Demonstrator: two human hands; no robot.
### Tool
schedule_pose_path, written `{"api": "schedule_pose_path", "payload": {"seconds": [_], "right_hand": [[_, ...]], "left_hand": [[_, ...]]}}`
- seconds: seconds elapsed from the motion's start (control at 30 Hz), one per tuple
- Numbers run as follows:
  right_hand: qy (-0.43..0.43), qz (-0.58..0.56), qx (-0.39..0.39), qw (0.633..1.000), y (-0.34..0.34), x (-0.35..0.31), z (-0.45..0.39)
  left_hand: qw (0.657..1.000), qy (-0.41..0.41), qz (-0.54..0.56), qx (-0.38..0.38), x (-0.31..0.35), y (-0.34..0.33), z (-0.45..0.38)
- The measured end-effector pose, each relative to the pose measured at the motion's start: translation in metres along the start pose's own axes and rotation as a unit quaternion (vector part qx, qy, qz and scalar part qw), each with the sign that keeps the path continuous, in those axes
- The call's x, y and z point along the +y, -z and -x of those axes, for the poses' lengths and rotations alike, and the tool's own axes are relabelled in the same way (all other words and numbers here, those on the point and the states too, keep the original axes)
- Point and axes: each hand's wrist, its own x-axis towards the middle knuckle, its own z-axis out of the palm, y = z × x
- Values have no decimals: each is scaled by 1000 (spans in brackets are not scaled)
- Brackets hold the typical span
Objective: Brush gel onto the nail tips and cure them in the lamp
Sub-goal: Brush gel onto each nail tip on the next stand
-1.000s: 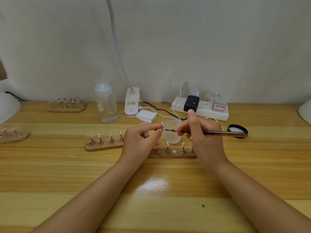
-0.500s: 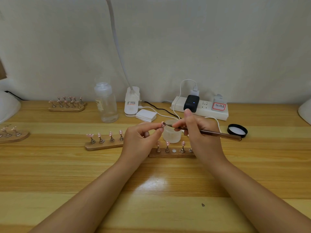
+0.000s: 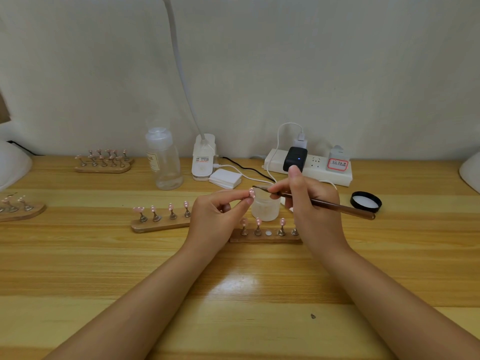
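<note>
A plain pale wall [image 3: 285, 61] fills the upper half of the view, and a long wooden table [image 3: 78, 268] with light and darker grain bands meets it along the far edge. A glare patch sits on the table between the two forearms.

A white dome [image 3: 13, 165] shows at the left edge and part of another [image 3: 470, 172] at the right edge. At the far edge, right of centre, lies a white power strip [image 3: 319, 170] with a black adapter [image 3: 294, 158] showing a blue light. Left of it a white clip lamp [image 3: 204, 159] sends its neck up out of view, with a clear bottle [image 3: 163, 159] beside it and a white pad stack [image 3: 224, 178] in front.

Four wooden holders carry pink tips: one [image 3: 104, 165] at the far left, one [image 3: 20, 211] at the left edge, one [image 3: 158, 224] left of centre, and one [image 3: 265, 236] at the centre, partly behind the hands, with one bare socket.

A frosted jar [image 3: 265, 207] stands just behind the centre holder; its black lid [image 3: 366, 201] lies well to the right.

The left hand [image 3: 215, 222] pinches a pink nail tip [image 3: 252, 192] between thumb and forefinger, raised over the jar. The right hand [image 3: 311, 203] grips a brown brush [image 3: 337, 205] like a pen; its bristle end is just beside the tip, and I cannot tell if they touch.
</note>
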Motion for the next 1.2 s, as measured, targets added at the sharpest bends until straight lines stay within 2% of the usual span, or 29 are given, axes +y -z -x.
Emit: {"api": "schedule_pose_path", "payload": {"seconds": [0.17, 0.43, 0.63, 0.87, 1.07, 1.2], "right_hand": [[11, -2, -11, 1000, -2, -1, 2], [-4, -69, -18, 997, -1, -4, 6], [-7, -38, 27, 999, 0, -2, 4], [0, -25, 3, 1000, -2, 0, 4], [-15, -71, -13, 997, -2, -3, 5], [-16, -69, 3, 997, -1, -2, 5]], "left_hand": [[1000, -10, -2, 1, 0, 0, 0], [1000, -6, -10, -2, 1, 0, 1], [1000, -3, 2, -3, 1, 0, 1], [1000, 0, 4, -1, -1, 1, 1], [1000, -3, -2, 3, 0, 1, 1], [1000, 4, 5, 9, 1, 1, 1]]}}
